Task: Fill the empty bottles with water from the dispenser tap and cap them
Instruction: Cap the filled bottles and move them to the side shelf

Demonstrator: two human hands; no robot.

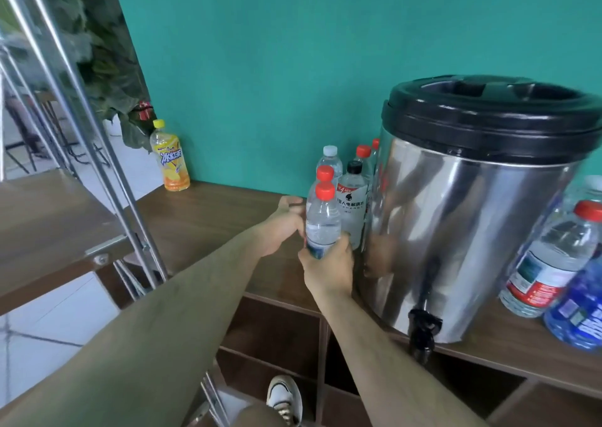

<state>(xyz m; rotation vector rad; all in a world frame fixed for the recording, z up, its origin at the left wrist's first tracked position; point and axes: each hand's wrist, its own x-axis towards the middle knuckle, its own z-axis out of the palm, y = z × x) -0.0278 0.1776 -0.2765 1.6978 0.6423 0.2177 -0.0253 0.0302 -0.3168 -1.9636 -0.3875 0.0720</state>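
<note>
Head cam, quick question: which hand actually has the bottle [322, 221], and where's the tap from there? (kettle_fan)

Right hand [329, 263] for sure. Its fingers are wrapped around the lower body of the bottle, just left of frame centre, over the counter [211, 218]. The bottle is upright, long axis vertical, red cap [325, 191] on top. The left hand [281, 224] sits tight against its left side with the thumb up, but those fingers are hidden behind the plastic, so I can't tell if it's gripping or just touching. (dripdrop)

And the tap? (kettle_fan)

The tap [423, 327] is down and to the right of the grip, at the foot of the steel dispenser [456, 231], so the right hand is the nearer one. The bottle looks capped with water in it already though, and the group of capped bottles [353, 198] stands just behind it, so I'd guess that's where it's headed. (dripdrop)
</note>
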